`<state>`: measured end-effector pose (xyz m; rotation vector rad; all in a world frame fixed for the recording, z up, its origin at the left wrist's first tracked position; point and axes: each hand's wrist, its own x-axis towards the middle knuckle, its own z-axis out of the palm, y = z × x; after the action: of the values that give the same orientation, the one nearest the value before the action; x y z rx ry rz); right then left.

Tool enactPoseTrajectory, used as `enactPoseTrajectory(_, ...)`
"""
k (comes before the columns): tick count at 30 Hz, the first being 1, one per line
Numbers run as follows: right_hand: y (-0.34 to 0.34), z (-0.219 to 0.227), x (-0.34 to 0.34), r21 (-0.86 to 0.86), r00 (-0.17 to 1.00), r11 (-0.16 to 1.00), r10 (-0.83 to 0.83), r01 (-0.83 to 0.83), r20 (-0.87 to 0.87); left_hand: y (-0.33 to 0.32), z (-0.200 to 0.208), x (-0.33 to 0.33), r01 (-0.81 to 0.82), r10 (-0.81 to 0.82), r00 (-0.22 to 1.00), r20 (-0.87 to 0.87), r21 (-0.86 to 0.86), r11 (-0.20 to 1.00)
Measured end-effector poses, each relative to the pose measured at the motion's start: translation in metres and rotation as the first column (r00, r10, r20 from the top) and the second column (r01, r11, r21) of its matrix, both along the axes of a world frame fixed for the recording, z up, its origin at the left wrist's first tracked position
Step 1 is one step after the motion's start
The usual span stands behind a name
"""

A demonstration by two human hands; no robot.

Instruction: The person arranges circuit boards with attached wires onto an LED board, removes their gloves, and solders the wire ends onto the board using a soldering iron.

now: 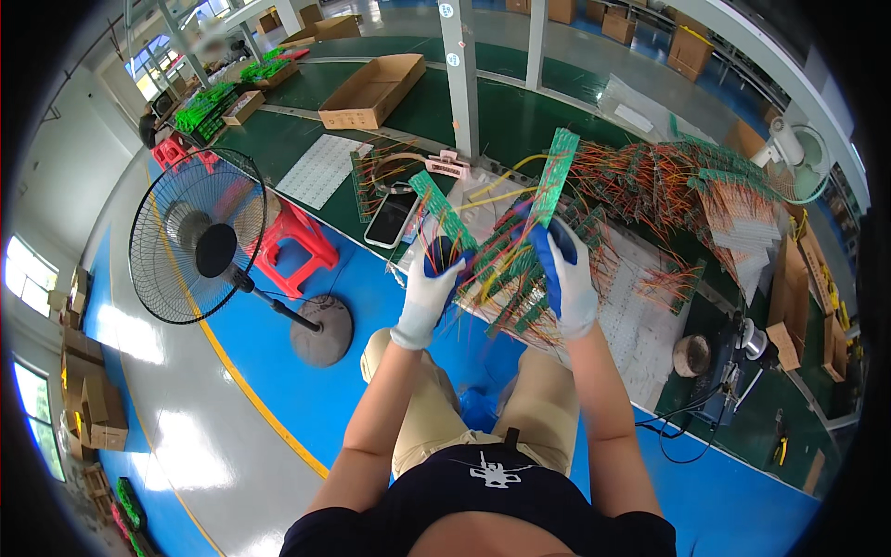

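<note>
Nearest to us is the dark shirt with its white print, and beyond it the pale trousers of the seated wearer. Ahead, at the front edge of the bench, we find the narrower green strip and the wider green strip, both raised on a slant with thin red and yellow wires around them. The left hand, in a white glove with a blue palm, is closed around the lower end of the narrower strip; the right hand, gloved alike, has its thumb and fingers clamped on the lower end of the wider one. The hands are apart, with loose wires between them.

Just left of the strips we see a phone lying on the green bench. To the right spreads a large heap of wired boards, and past it stands a small fan. Farther out, we make out an open cardboard box at the back, pliers at the far right, and, on the left, a red stool beside a black pedestal fan on the floor.
</note>
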<state>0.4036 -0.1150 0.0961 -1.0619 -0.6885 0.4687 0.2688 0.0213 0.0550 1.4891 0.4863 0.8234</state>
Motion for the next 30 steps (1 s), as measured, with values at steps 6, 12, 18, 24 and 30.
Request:
enactPoseTrajectory(6,-0.024,0.016,-0.040,-0.191,0.703,0.945,-0.055,0.267,0.709,-0.044,0.036,-0.037,0.410,-0.414,0.909,0.044,-0.271,0.871)
enactPoseTrajectory(12,-0.046,-0.002,-0.054,-0.322,0.632,0.896,0.060,0.307,0.772,-0.063,0.012,-0.057,0.459,-0.440,0.888,0.133,-0.326,0.827)
enactPoseTrajectory(18,-0.070,-0.016,-0.056,-0.383,0.736,0.923,0.230,0.043,0.636,-0.058,0.011,-0.058,0.463,-0.438,0.867,-0.237,0.059,0.884)
enactPoseTrajectory(24,-0.067,-0.002,-0.058,-0.112,0.947,0.970,0.236,-0.216,0.217,-0.054,0.014,-0.072,0.307,0.033,0.898,-0.439,0.677,0.668)
enactPoseTrajectory(30,-0.062,0.046,-0.041,-0.426,0.664,0.904,0.336,-0.028,0.668,-0.035,0.035,-0.086,0.298,0.268,0.886,-0.377,0.908,0.293)
